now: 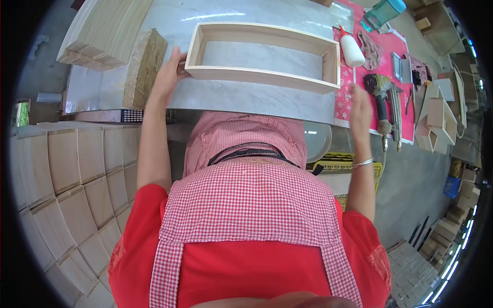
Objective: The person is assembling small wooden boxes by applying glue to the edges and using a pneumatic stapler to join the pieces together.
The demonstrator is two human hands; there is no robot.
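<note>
Grey counter point(226, 97) across the front, a pink patterned cloth point(343, 105) at its right. Rectangular wooden frame point(262, 79) lies on the counter, open in the middle, set lengthwise before the person. Chipboard block point(145, 69) to its left; dark nail gun point(380, 97) on the cloth. Left hand point(169, 74): fingers parted, touching the frame's left end. Right hand point(361, 107): blurred, flat and open, just beside the right end, apart. White glue bottle point(352, 50) beyond it.
</note>
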